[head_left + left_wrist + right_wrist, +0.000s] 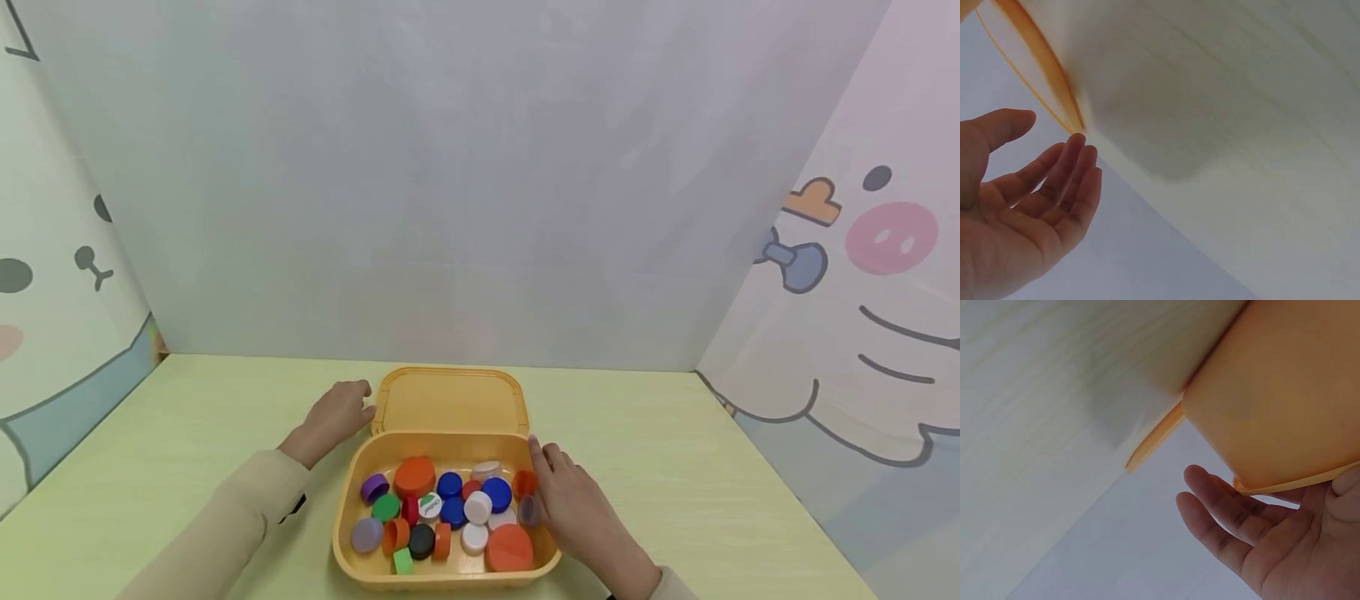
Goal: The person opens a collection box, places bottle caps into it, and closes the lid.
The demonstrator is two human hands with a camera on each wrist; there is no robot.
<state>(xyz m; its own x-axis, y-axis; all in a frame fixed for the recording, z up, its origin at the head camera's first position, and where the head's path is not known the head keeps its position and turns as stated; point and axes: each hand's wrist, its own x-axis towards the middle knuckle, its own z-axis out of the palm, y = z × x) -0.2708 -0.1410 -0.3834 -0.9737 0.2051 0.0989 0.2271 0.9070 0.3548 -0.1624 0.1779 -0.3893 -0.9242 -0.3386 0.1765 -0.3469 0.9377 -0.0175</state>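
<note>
A yellow-orange plastic box point(447, 578) holds a loose heap of bottle caps, among them a large orange-red cap point(510, 548), a blue cap point(497, 494), a white cap point(477, 507) and a black cap point(422, 541). Its matching lid point(452, 402) lies flat just behind it. By the lid's left edge is my left hand point(336, 419), its fingers loosely bent and holding nothing; the left wrist view shows the fingertips close to the lid's rim point(1054, 69). My right hand point(583, 510) rests over the box's right rim point(1297, 482) with fingers extended forward.
A pale yellow-green table point(675, 450) stretches to both sides of the box. Behind it hangs a plain grey sheet point(465, 183). Cartoon-printed panels stand at the left point(52, 250) and the right point(870, 317).
</note>
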